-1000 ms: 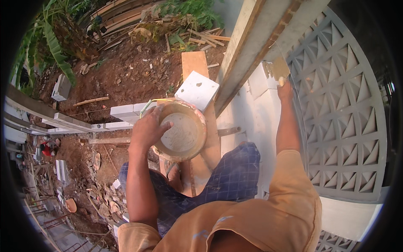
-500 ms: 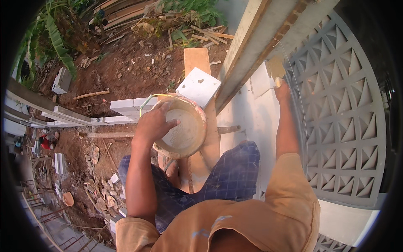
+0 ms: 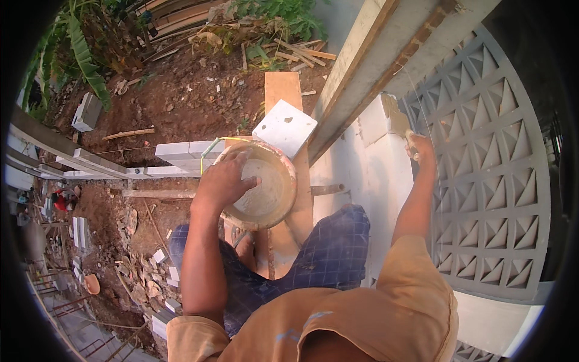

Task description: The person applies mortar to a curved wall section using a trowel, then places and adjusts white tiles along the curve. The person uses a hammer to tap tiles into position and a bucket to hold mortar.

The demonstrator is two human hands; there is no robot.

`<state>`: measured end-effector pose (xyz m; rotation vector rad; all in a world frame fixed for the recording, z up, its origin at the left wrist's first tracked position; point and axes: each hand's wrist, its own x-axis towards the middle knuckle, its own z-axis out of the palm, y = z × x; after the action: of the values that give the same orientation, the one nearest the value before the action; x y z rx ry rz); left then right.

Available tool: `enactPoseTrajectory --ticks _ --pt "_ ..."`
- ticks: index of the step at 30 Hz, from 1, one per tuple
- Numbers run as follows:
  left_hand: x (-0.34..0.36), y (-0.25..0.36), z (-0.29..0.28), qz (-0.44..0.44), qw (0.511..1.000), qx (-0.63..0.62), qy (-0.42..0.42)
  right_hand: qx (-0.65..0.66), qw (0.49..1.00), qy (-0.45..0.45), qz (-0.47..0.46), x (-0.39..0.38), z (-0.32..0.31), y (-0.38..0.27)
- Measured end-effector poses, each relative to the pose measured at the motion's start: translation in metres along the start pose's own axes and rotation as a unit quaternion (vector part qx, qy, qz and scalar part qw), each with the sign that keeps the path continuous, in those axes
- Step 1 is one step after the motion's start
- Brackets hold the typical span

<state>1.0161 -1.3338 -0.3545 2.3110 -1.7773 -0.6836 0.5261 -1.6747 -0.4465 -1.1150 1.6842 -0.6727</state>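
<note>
Closest to you are your tan shirt (image 3: 313,329), marked with blue, and your dark blue checked trousers (image 3: 329,250), your knees spread around the brown boards. Your left hand (image 3: 224,181) lies over the left rim of the round bucket (image 3: 292,193), thumb spread away from the fingers and pointing inside; whether the fingers grip the rim, I cannot tell. The bucket stands in front of you over the boards, with wet greyish mortar (image 3: 262,193) inside.

Your right hand (image 3: 420,149) is stretched out ahead on your right, fingers curled closed around the handle of a trowel (image 3: 396,117). Its blade is at the right side of an end block (image 3: 372,120) on the pale block wall (image 3: 377,181); contact there is unclear.

Beyond the bucket, a loose white block (image 3: 284,130) sits tilted across a plank (image 3: 282,87). A tall concrete post (image 3: 356,72) leans through the view, and a grey patterned screen (image 3: 482,199) fills your right. To the left runs a low block row (image 3: 187,151); farther out lie rubble-strewn reddish soil (image 3: 181,108), leafy plants (image 3: 84,66) and stacked timber (image 3: 181,18).
</note>
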Motion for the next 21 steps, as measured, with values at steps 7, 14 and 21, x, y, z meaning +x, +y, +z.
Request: enactPoseTrajectory --ticks 7,14,21 --pt "-0.001 -0.001 0.003 0.022 1.0 -0.015 0.009 -0.03 0.999 -0.013 0.031 0.029 -0.013 -0.013" --pt "-0.006 0.0 0.002 -0.001 0.999 0.013 -0.034 0.031 0.999 -0.001 -0.008 0.024 0.006 -0.008" --pt "0.001 0.008 0.006 0.04 0.999 0.006 -0.028 0.031 0.999 -0.003 -0.037 0.09 0.008 -0.021"
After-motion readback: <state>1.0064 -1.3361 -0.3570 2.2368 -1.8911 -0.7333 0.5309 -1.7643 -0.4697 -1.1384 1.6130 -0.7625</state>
